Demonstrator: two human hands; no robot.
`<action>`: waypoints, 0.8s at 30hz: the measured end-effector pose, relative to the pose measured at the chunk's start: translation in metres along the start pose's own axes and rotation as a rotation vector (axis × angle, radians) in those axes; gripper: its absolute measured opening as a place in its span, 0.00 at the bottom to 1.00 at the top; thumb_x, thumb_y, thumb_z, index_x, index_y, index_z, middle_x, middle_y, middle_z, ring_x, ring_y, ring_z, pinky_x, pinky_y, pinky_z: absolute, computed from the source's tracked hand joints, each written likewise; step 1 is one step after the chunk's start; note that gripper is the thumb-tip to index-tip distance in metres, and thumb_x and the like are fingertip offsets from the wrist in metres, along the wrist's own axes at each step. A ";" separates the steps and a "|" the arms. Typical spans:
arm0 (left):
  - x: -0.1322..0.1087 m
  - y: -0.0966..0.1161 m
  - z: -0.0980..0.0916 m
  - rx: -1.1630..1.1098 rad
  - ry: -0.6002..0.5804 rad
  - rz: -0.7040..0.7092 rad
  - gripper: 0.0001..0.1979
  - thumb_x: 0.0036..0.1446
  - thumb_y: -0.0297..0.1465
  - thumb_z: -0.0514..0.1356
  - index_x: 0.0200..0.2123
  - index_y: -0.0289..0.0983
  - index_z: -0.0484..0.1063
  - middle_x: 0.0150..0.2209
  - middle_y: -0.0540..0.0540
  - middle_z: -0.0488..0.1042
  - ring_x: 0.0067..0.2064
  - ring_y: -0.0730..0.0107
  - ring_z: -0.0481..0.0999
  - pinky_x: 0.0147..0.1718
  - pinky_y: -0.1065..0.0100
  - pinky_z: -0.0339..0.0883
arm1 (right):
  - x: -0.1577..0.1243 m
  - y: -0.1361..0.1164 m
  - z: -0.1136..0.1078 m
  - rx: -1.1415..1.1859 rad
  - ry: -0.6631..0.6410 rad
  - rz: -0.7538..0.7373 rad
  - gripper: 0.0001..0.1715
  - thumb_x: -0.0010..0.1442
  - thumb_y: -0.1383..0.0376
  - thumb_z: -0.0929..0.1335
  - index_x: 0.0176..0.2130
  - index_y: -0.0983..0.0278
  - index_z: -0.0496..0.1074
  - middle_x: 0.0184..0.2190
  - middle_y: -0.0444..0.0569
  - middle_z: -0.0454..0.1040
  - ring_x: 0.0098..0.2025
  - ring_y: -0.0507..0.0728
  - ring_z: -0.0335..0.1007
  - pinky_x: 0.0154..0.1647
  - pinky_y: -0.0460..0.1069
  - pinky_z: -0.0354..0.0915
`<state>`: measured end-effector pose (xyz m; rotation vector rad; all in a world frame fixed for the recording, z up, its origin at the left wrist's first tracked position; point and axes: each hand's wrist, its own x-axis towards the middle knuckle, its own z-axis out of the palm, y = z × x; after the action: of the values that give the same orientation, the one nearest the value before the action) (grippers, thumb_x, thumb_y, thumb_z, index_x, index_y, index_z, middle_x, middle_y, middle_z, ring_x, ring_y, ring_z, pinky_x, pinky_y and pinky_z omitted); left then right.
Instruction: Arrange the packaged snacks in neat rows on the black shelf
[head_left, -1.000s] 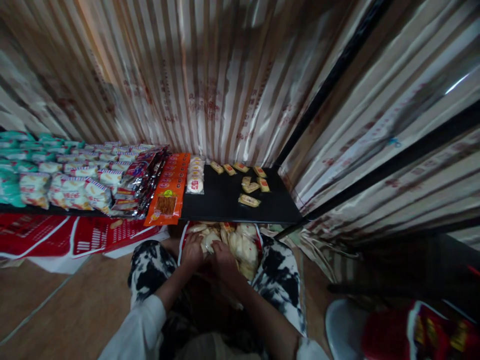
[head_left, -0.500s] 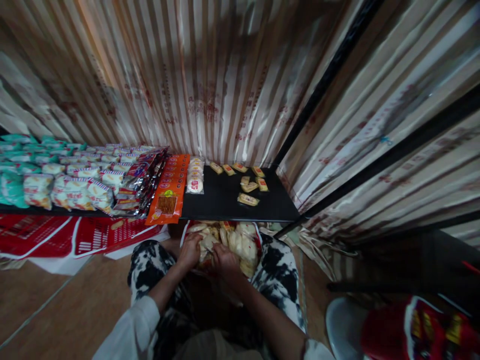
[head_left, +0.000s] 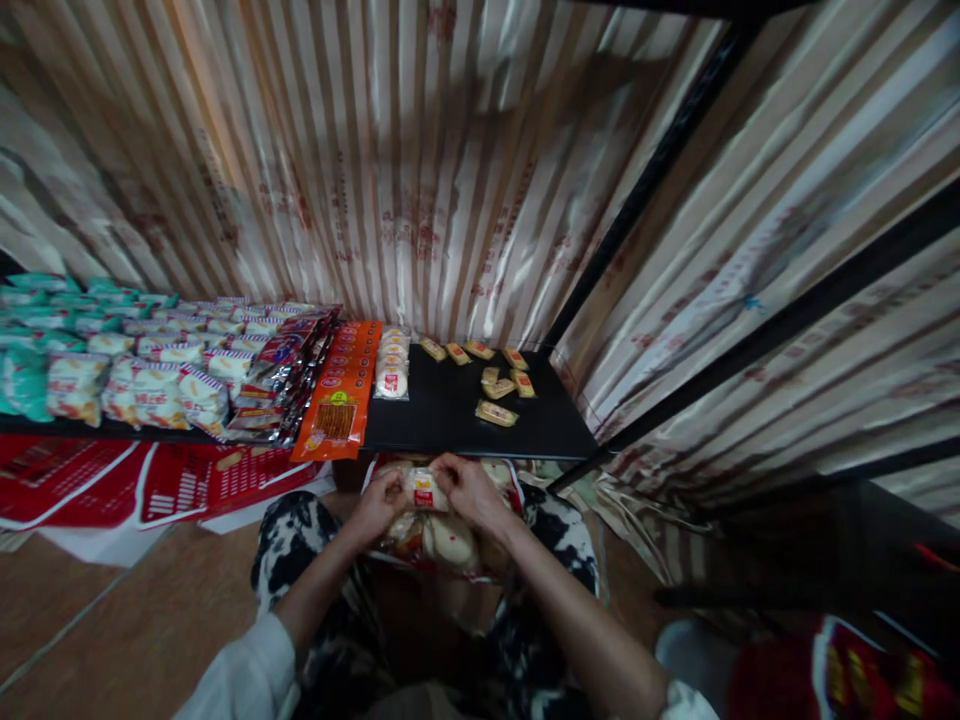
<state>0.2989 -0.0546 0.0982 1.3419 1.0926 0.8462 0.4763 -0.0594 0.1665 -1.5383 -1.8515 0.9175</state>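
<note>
Between my two hands is a small white snack packet (head_left: 422, 488) with a red and yellow label facing up. My left hand (head_left: 381, 503) pinches its left end, and my right hand (head_left: 469, 490) grips its right end with the fingers closed. Below them, between my knees, lies a red-rimmed bag (head_left: 516, 482) filled with pale wrapped snacks (head_left: 450, 540). Just beyond my hands is the black shelf (head_left: 435, 425), where a short column of white round-cake packets (head_left: 392, 365) stands and several small yellow wrapped snacks (head_left: 496, 413) lie scattered.
Left along the shelf are an orange packet (head_left: 337, 395), dark shiny packets (head_left: 281, 370), white snack bags (head_left: 157, 390) and green bags (head_left: 26, 375). Black metal posts (head_left: 645, 195) rise at the right. Striped sheeting (head_left: 420, 170) hangs behind. Red packaging (head_left: 195, 485) lies below the shelf.
Both hands have come up out of the bag's contents. A white packet with its red label showing is now held between them. The shelf items are unchanged.
</note>
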 end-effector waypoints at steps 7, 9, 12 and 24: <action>-0.004 0.018 -0.007 -0.255 0.074 -0.072 0.15 0.42 0.36 0.62 0.34 0.34 0.69 0.32 0.45 0.76 0.33 0.67 0.75 0.34 0.67 0.67 | 0.019 0.007 0.005 0.577 -0.035 0.117 0.20 0.49 0.51 0.69 0.33 0.65 0.72 0.27 0.44 0.73 0.28 0.51 0.66 0.31 0.46 0.61; -0.004 0.025 -0.009 -0.263 0.110 -0.092 0.16 0.41 0.36 0.63 0.35 0.34 0.70 0.32 0.46 0.76 0.32 0.68 0.74 0.32 0.68 0.67 | 0.019 0.007 0.008 0.667 -0.039 0.154 0.22 0.46 0.50 0.71 0.33 0.64 0.72 0.27 0.44 0.73 0.29 0.51 0.67 0.32 0.46 0.62; -0.001 0.033 -0.013 -0.290 0.147 -0.097 0.17 0.40 0.36 0.64 0.34 0.34 0.69 0.32 0.47 0.76 0.31 0.69 0.74 0.31 0.69 0.67 | 0.019 0.006 0.013 0.739 -0.035 0.192 0.23 0.41 0.51 0.74 0.32 0.64 0.71 0.27 0.44 0.74 0.29 0.52 0.68 0.34 0.47 0.63; 0.045 0.039 -0.030 -0.061 0.335 -0.093 0.17 0.50 0.29 0.57 0.45 0.33 0.65 0.31 0.47 0.75 0.29 0.72 0.74 0.29 0.71 0.68 | 0.061 0.009 0.027 0.618 0.072 0.200 0.22 0.41 0.51 0.73 0.31 0.64 0.72 0.28 0.46 0.76 0.29 0.54 0.70 0.33 0.48 0.65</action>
<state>0.2888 0.0013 0.1336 1.1134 1.3650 1.0505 0.4495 -0.0027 0.1423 -1.3436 -1.2069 1.3500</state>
